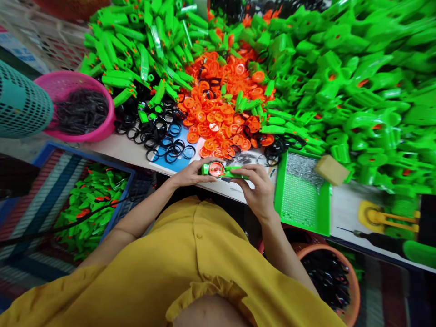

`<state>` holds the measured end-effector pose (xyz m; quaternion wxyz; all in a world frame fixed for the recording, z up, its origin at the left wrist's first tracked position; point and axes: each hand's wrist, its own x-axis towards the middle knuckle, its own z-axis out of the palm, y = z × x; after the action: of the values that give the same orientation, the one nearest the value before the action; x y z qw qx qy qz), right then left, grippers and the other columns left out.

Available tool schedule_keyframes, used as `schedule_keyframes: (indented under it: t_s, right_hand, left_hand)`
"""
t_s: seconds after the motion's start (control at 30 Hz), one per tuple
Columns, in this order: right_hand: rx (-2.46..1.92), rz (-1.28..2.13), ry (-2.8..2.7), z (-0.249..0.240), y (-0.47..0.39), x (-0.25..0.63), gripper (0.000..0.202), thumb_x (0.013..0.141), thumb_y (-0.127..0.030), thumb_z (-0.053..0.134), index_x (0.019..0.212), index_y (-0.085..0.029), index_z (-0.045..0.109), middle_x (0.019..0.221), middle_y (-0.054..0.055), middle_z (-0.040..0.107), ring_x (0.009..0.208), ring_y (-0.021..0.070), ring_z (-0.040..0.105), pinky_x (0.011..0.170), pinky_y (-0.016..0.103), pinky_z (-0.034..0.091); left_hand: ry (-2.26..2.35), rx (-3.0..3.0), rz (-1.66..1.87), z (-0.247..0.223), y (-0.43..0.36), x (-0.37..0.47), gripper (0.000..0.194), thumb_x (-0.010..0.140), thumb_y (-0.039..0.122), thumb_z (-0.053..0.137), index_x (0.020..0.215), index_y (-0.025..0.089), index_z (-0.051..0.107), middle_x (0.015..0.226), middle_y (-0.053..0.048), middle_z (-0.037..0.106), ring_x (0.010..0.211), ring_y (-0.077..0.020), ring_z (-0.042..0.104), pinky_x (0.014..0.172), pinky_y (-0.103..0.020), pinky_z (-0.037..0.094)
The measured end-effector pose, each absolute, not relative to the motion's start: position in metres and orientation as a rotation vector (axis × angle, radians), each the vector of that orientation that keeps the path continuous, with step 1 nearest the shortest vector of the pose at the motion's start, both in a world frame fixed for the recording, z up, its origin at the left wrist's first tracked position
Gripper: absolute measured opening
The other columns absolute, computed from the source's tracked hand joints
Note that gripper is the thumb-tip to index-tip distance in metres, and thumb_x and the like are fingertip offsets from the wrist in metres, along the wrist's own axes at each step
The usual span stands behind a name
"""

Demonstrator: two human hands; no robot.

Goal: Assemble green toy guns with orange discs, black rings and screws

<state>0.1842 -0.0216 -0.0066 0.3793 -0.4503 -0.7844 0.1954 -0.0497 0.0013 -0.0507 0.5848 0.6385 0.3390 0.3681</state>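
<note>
My left hand (195,173) grips a green plastic part (205,169) at the table's front edge. An orange disc (215,169) ringed in black sits on that part. From the other side, my right hand (256,187) pinches a longer green piece (235,171), which meets the first one or lies against it; I cannot tell which. Just beyond my hands lies a heap of orange discs (218,122). Loose black rings (174,150) are scattered to its left, partly over a blue sheet (189,152).
Green parts are piled at back left (146,41) and right (357,81). A green tray (303,209) holds small silvery pieces, beside a tan block (332,170) and a screwdriver (384,243). A pink basket (109,109) stands left; a blue-rimmed crate (117,204) and an orange bucket (354,281) sit below.
</note>
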Motion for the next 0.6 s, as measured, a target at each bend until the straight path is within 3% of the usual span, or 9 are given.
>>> schedule_keyframes:
  t_s: [0.33,0.43,0.6]
  right_hand:
    - [-1.152,0.502,-2.022,-0.011,-0.019,0.188,0.027,0.088,-0.023,0.069,0.108,-0.039,0.074,0.098,0.003,0.057,0.09,0.0197,0.061,0.079,0.041,0.058]
    - [-1.085,0.435,-2.044,-0.013,-0.018,0.188,0.029,0.088,-0.019,0.069,0.108,-0.039,0.073,0.096,0.003,0.055,0.09,0.0186,0.061,0.076,0.038,0.058]
    - [-0.973,0.411,-2.073,-0.015,-0.019,0.183,0.03,0.088,-0.016,0.068,0.109,-0.038,0.073,0.097,0.003,0.054,0.088,0.0176,0.06,0.074,0.036,0.058]
  left_hand:
    - [0.767,1.526,0.869,-0.049,0.004,-0.049,0.058,0.077,0.044,0.078,0.127,0.019,0.062,0.126,-0.007,0.064,0.116,-0.0252,0.059,0.101,-0.032,0.045]
    - [0.743,1.509,0.892,-0.052,0.003,-0.046,0.058,0.077,0.043,0.078,0.127,0.019,0.061,0.12,-0.007,0.065,0.109,-0.0229,0.061,0.096,-0.03,0.047]
    - [0.784,1.467,0.952,-0.052,-0.008,-0.048,0.066,0.069,0.046,0.084,0.125,0.019,0.062,0.117,-0.008,0.066,0.104,-0.0222,0.062,0.092,-0.029,0.048]
